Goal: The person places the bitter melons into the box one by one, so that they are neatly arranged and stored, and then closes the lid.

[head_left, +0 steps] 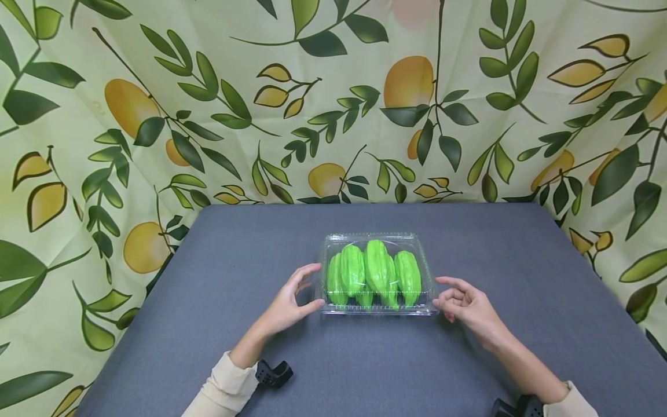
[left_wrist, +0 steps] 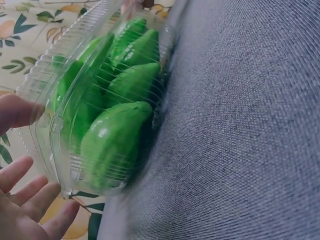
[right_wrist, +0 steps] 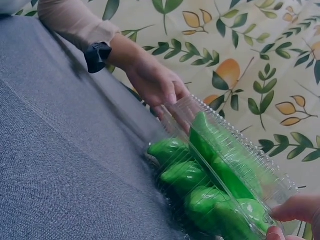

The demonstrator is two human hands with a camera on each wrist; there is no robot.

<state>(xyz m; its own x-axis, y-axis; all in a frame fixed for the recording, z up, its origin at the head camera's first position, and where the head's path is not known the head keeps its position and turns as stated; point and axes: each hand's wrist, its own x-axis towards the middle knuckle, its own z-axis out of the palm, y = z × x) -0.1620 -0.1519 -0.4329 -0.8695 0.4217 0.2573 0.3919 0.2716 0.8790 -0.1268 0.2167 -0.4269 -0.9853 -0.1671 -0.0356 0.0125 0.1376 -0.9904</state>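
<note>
A clear plastic clamshell box with its lid down is on the table in the head view. Inside lie several green ridged fruits, side by side and partly overlapping. My left hand is at the box's left side, thumb by the near corner and fingers spread loosely, as the left wrist view also shows. On the opposite side my right hand has its forefinger and thumb apart at the right edge, the other fingers bent inward. In the right wrist view, its thumb overlaps the lid's edge.
A dark grey cloth covers the table. Behind and on both sides hangs a curtain printed with leaves and yellow fruit. Black devices are strapped at both wrists, over cream sleeves.
</note>
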